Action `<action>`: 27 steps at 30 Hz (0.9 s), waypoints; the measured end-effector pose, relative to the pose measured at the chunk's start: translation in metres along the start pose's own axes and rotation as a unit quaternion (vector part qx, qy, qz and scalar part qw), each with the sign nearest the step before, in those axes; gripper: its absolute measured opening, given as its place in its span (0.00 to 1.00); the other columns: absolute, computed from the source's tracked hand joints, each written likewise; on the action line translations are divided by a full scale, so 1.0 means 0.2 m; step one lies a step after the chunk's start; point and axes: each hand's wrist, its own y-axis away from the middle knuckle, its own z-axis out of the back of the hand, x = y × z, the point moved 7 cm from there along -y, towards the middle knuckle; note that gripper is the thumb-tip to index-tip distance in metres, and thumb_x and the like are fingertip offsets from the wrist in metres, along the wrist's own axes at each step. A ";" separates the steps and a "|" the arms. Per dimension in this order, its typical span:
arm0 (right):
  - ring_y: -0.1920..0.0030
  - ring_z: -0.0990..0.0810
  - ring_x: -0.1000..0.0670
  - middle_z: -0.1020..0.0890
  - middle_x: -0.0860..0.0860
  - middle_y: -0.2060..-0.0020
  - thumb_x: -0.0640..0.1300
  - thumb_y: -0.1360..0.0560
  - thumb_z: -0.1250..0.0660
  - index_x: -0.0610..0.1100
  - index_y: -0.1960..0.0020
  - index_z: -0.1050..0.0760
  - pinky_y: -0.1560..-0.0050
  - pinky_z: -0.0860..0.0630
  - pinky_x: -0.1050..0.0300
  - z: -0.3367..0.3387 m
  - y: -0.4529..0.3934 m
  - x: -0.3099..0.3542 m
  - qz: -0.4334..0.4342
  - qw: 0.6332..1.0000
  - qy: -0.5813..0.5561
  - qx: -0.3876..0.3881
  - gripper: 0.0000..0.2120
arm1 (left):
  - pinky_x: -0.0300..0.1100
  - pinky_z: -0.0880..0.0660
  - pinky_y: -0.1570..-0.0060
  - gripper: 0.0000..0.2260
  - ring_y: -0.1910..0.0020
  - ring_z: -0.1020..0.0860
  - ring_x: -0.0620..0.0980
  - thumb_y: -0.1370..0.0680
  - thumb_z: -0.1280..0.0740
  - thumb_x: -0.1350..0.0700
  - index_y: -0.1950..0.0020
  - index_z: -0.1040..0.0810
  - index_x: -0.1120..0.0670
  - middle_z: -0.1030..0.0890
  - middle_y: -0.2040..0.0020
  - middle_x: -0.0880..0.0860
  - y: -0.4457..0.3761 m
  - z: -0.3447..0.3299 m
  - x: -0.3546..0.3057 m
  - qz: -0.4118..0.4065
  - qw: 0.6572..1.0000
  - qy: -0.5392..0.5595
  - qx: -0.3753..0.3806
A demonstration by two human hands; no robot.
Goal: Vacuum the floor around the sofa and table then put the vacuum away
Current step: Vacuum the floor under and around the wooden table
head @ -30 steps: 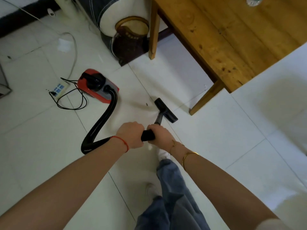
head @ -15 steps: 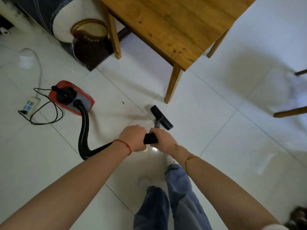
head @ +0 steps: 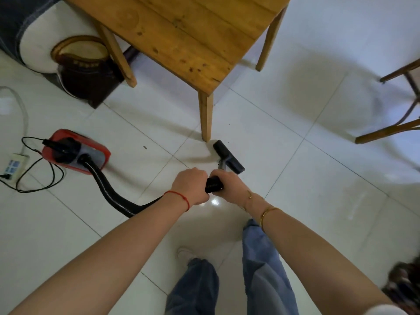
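Both hands grip the black wand handle (head: pixel 213 184), the left hand (head: pixel 190 186) and right hand (head: pixel 229 186) with fingers curled tight around it, while the floor nozzle (head: pixel 228 156) sits just beside the table leg (head: pixel 205 114). A careless push could knock that leg, and the hose (head: pixel 109 192) trailing left to the red canister (head: pixel 76 153) could drag it into the power strip (head: pixel 14 163) cord.

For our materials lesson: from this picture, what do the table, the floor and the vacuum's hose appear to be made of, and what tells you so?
Table: wood, seemingly lightly finished; plank seams, grain and dark knots show.
Floor: glossy white tile, probably ceramic; grout lines and a bright light reflection.
Hose: black ribbed flexible plastic, likely; it bends in a curve from the red vacuum body.
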 end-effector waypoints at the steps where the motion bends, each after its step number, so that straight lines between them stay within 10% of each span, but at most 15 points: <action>1: 0.57 0.22 0.50 0.21 0.52 0.57 0.38 0.31 0.29 0.45 0.53 0.26 0.52 0.24 0.53 0.04 -0.01 -0.03 0.007 1.000 0.004 0.000 0.09 | 0.41 0.31 0.66 0.05 0.66 0.27 0.51 0.29 0.33 0.55 0.58 0.28 0.53 0.27 0.63 0.51 -0.03 0.01 -0.03 0.005 1.000 0.004 -0.003; 27: 0.58 0.22 0.49 0.21 0.50 0.59 0.39 0.31 0.29 0.47 0.55 0.26 0.53 0.24 0.54 1.41 -0.76 -0.92 0.076 0.988 0.110 0.072 0.08 | 0.40 0.28 0.63 0.07 0.59 0.20 0.53 0.28 0.33 0.56 0.51 0.24 0.55 0.21 0.58 0.53 -1.33 0.74 -0.78 0.119 0.984 0.119 -0.060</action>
